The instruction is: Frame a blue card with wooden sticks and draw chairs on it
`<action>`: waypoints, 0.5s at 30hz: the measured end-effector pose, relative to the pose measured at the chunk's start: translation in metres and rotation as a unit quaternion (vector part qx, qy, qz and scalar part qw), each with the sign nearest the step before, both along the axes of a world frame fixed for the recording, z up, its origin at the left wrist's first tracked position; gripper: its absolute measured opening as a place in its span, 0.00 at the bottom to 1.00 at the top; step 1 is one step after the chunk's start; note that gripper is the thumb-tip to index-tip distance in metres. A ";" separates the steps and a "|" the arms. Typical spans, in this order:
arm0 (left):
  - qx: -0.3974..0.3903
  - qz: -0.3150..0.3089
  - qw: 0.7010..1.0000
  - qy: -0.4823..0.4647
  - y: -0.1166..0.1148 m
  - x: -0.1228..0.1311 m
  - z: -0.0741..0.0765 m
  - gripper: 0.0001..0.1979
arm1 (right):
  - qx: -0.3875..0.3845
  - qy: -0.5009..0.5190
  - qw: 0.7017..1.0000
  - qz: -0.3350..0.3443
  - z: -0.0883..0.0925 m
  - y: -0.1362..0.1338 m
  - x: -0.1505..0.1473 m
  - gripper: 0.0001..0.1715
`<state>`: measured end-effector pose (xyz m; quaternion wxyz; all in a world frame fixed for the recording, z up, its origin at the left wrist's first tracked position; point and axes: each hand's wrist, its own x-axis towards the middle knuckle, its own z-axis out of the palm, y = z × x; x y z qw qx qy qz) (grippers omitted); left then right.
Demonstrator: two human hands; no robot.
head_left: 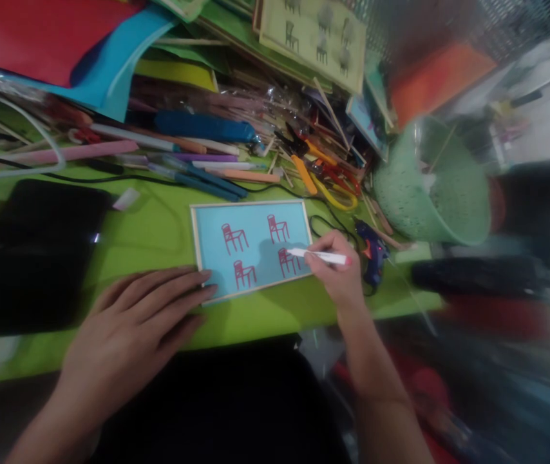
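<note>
A light blue card (260,254) framed with thin wooden sticks lies on the green table (159,225). Several red chair drawings are on it. My right hand (337,265) grips a white marker (321,256) with a pinkish-red end, its tip at the lower right chair drawing. My left hand (144,316) lies flat, fingers stretched out, with the fingertips on the card's lower left corner; nothing is held in it.
A black tablet-like object (33,251) lies at left. Markers, sticks and orange-handled pliers (304,174) crowd the back. A blue glue gun (373,253) and a green basket (434,187) stand right. A yellow card (313,45) with chair pictures is behind.
</note>
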<state>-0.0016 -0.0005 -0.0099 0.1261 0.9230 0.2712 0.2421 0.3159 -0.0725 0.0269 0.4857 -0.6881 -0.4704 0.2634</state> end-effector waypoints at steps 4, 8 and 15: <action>-0.004 0.000 1.000 0.007 -0.001 -0.002 -0.001 0.30 | 0.053 0.022 0.998 -0.041 -0.005 -0.002 0.005 0.06; -0.008 0.008 1.000 0.010 -0.002 -0.002 -0.003 0.30 | 0.134 0.046 0.986 -0.084 -0.006 -0.001 0.009 0.07; -0.006 0.027 1.000 -0.004 -0.002 0.003 -0.002 0.16 | 0.167 0.045 0.979 -0.110 -0.005 -0.003 0.014 0.08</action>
